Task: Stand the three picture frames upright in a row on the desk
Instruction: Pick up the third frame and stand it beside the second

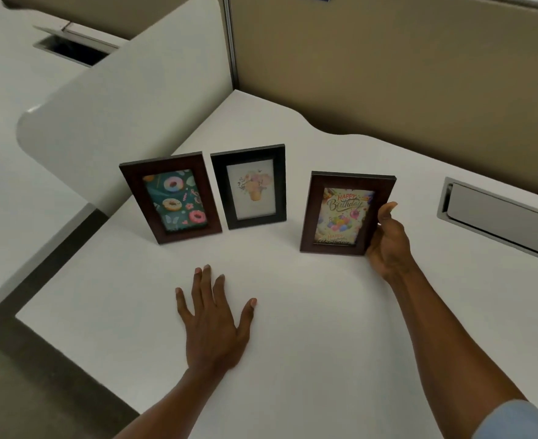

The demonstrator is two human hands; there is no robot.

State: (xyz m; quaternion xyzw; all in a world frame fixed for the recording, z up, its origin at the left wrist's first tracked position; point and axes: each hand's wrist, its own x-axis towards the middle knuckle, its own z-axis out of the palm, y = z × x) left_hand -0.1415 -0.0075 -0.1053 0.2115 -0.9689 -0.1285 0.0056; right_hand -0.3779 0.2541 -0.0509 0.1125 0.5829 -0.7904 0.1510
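Note:
Three picture frames stand upright on the white desk (293, 327). At the left is a brown frame with a doughnut picture (171, 198). Right beside it stands a black frame with a flower picture (250, 186). Further right, with a wider gap, is a brown frame with a "Happy Birthday" picture (345, 213). My right hand (388, 242) grips that frame's right edge, thumb on the front, fingers hidden behind. My left hand (213, 321) lies flat on the desk in front of the frames, fingers spread, holding nothing.
A tan partition wall (388, 74) runs behind the desk. A metal cable hatch (498, 220) is set in the desk at the right. A white curved divider panel (128, 99) rises at the left, with another desk and hatch (71, 47) beyond it.

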